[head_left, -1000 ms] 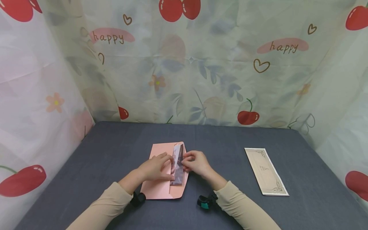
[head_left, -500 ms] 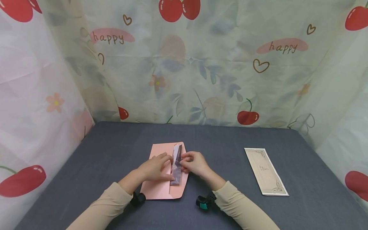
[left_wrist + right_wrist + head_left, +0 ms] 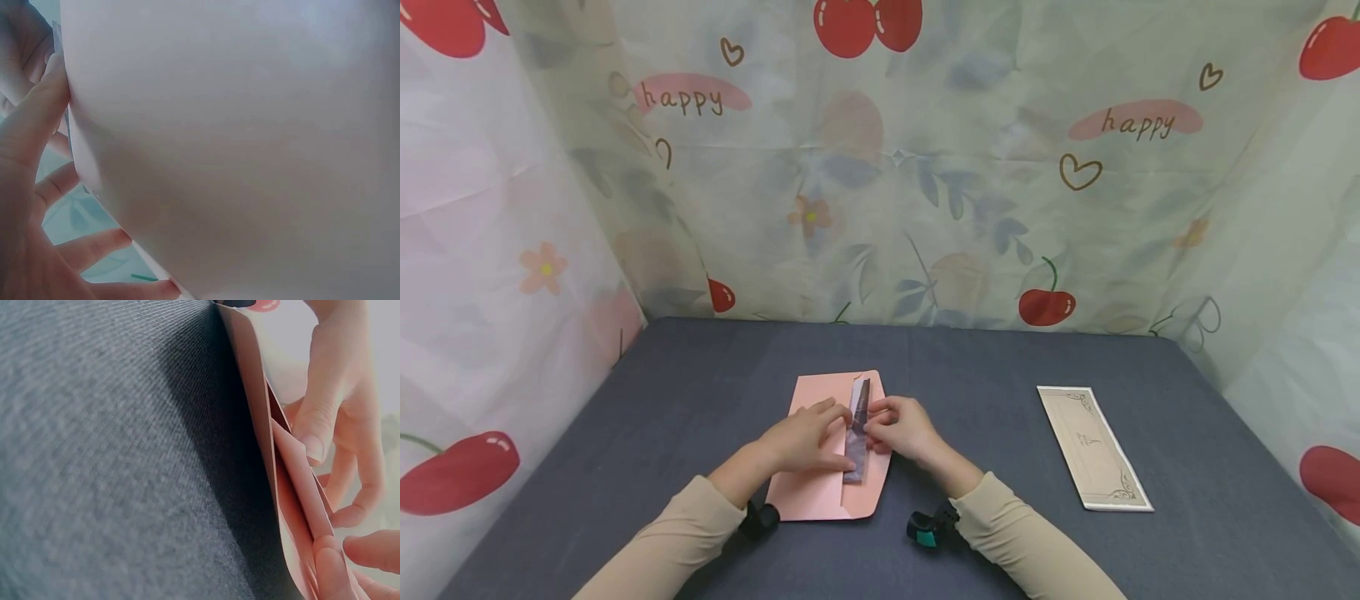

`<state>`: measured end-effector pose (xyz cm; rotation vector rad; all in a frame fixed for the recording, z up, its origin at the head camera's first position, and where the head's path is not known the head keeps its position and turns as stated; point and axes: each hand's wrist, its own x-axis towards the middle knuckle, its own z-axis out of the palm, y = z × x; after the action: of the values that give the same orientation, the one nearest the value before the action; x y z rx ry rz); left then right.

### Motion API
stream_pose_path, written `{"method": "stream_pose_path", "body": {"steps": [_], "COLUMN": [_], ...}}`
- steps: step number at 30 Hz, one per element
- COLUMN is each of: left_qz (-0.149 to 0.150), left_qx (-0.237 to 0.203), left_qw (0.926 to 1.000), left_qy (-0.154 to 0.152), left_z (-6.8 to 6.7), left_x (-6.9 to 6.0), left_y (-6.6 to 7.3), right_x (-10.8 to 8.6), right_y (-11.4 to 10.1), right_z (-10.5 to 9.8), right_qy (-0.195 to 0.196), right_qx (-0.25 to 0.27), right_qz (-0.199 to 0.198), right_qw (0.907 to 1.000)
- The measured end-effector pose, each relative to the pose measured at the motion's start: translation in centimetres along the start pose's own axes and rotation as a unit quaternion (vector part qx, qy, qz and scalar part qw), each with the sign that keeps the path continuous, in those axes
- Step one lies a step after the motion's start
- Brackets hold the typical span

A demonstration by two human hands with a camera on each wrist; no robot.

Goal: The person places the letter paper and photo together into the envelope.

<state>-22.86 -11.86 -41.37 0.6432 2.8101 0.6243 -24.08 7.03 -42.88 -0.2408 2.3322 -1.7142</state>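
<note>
Holding the pink envelope (image 3: 808, 493) by its mouth edge, your left hand (image 3: 805, 437) has its thumb toward the near end and its fingers toward the far end, while your right hand (image 3: 906, 429) pinches the right edge of a grey-purple printed sheet (image 3: 856, 454). That sheet sits partly inside the envelope, left of centre on the counter (image 3: 985, 375), with only a strip showing beside the flap (image 3: 877, 492); how much lies tucked inside is hidden.

Expect both pieces to be light. The sheet looks thin and slightly glossy, so it could bow or slip between your fingertips; take it flat by the middle of its right edge, and move it evenly so that neither the near nor the far corner catches. The envelope seems fairly stiff paper that would crease if squeezed, so a gentle grip along the mouth should do. The cream card (image 3: 1093, 450) lies to the right, well apart from your hands
</note>
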Motion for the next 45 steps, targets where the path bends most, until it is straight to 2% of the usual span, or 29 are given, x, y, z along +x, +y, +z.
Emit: {"method": "stream_pose_path", "body": {"steps": [8, 18, 27, 36, 45], "left_qz": [-0.006, 0.007, 0.010, 0.028, 0.026], "left_qx": [-0.001, 0.000, 0.001, -0.001, -0.001], "left_qw": [1.0000, 1.0000, 0.9999, 0.9996, 0.9996], "left_qy": [-0.002, 0.001, 0.003, 0.005, 0.007], "left_z": [0.0, 0.1, 0.1, -0.1, -0.1], "left_x": [0.0, 0.1, 0.1, 0.0, 0.0], "left_y": [0.1, -0.1, -0.1, -0.1, -0.1], "right_x": [0.0, 0.2, 0.4, 0.4, 0.5], "right_y": [-0.1, 0.0, 0.2, 0.0, -0.1], "right_z": [0.3, 0.7, 1.0, 1.4, 1.5], "right_qy": [0.001, -0.001, -0.003, 0.005, 0.004], "right_qx": [0.000, 0.011, -0.010, -0.021, -0.017], "right_qz": [0.002, 0.001, 0.005, -0.005, -0.001], "right_qw": [1.0000, 0.9999, 0.9999, 0.9998, 0.9998]}}
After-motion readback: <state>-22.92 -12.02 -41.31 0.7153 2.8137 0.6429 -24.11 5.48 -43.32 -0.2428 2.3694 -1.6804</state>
